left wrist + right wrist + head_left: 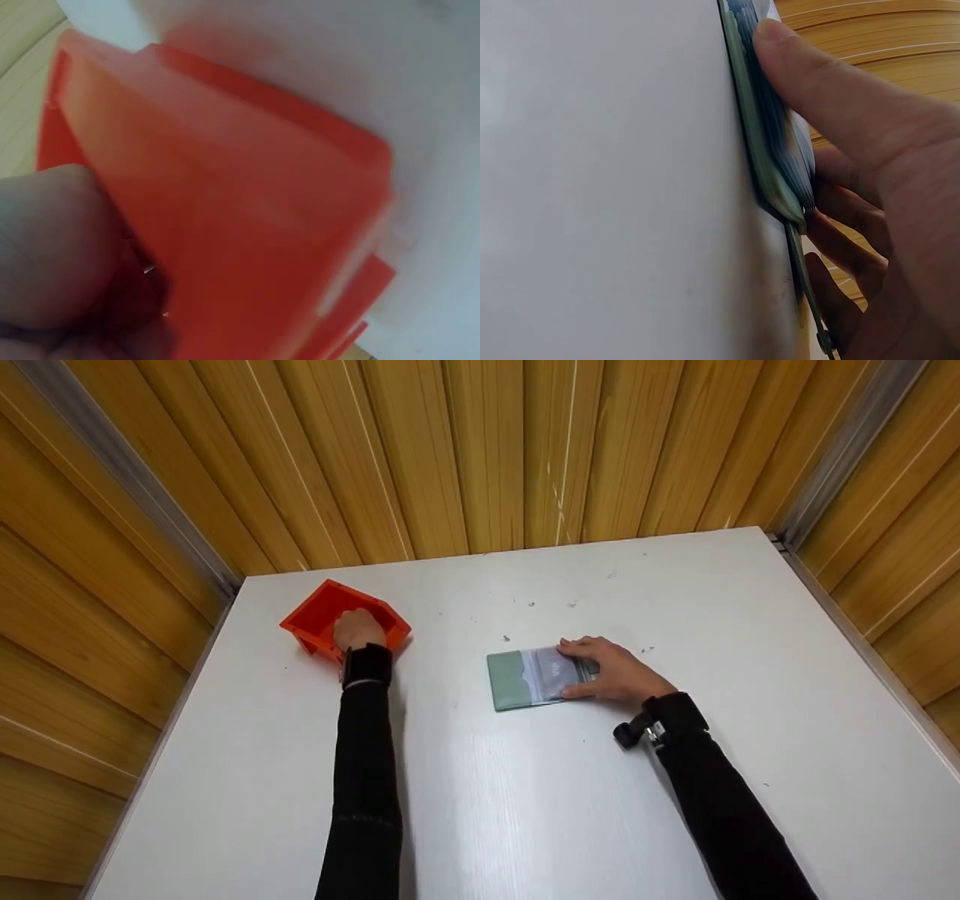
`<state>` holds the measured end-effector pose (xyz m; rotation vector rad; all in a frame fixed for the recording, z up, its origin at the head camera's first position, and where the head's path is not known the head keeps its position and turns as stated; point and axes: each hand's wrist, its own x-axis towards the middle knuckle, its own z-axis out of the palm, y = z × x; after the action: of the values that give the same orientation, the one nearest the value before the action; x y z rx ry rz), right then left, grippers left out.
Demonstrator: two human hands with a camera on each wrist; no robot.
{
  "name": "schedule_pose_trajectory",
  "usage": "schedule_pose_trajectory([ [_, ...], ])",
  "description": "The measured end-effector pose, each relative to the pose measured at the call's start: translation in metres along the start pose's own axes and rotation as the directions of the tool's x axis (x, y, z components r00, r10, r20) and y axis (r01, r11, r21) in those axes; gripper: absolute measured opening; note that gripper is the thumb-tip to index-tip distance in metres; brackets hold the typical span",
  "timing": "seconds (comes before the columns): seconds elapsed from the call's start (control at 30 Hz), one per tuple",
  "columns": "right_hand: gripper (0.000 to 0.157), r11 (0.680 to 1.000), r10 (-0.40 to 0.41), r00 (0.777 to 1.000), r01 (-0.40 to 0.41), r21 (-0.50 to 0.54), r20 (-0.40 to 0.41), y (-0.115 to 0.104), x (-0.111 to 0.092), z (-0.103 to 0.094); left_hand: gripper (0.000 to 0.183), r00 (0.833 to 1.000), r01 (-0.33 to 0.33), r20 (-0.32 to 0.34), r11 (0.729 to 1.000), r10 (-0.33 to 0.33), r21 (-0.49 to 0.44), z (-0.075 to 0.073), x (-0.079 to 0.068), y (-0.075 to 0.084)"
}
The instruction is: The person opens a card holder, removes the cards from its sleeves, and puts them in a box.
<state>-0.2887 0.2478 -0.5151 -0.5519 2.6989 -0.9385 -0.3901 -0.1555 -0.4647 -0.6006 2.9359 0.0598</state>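
Note:
My left hand (pixel 358 628) reaches down into a red plastic bin (pixel 319 611), its fingers mostly hidden by the hand itself and the bin wall. The left wrist view has the hand's near part (pixel 52 247) beside the bin's inner side; small dark and shiny bits show below it, too blurred to name, and I cannot tell whether the fingers hold anything. On the table, my right hand (pixel 619 671) grips a green card holder (pixel 508 682) by its right part, thumb along the near edge and fingers at the far edge. Its stacked clear sleeves (pixel 776 135) show beside the thumb.
Both things lie on a white table (pixel 480 780) with a few small dark marks (pixel 531 604) toward the back. Yellow wood-patterned panels (pixel 487 457) enclose it behind and at both sides. A small black wrist camera (pixel 626 735) juts from the right wrist.

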Motion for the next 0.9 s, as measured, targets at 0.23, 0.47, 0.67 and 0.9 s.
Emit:
schedule_pose_trajectory([
  [0.23, 0.089, 0.999, 0.008, 1.0, -0.008, 0.041, -0.012, 0.001, 0.002, -0.001, 0.032, 0.988, -0.104, -0.12, 0.994, 0.099, -0.032, -0.033, -0.011, 0.012],
  [0.47, 0.09, 0.999, 0.019, 1.0, -0.018, 0.034, -0.012, 0.002, 0.004, 0.001, 0.028, 0.936, -0.253, -0.269, 0.965, 0.226, -0.07, -0.059, -0.033, 0.022],
  [0.67, 0.09, 1.0, 0.024, 1.0, -0.023, 0.016, -0.014, 0.003, 0.003, -0.001, 0.041, 0.882, -0.419, -0.287, 0.901, 0.374, -0.114, -0.057, -0.061, 0.038],
  [0.9, 0.088, 1.0, -0.002, 1.0, 0.002, 0.002, -0.022, 0.005, 0.003, -0.002, 0.063, 0.774, -0.632, -0.142, 0.766, 0.617, -0.119, -0.026, -0.105, 0.069],
])
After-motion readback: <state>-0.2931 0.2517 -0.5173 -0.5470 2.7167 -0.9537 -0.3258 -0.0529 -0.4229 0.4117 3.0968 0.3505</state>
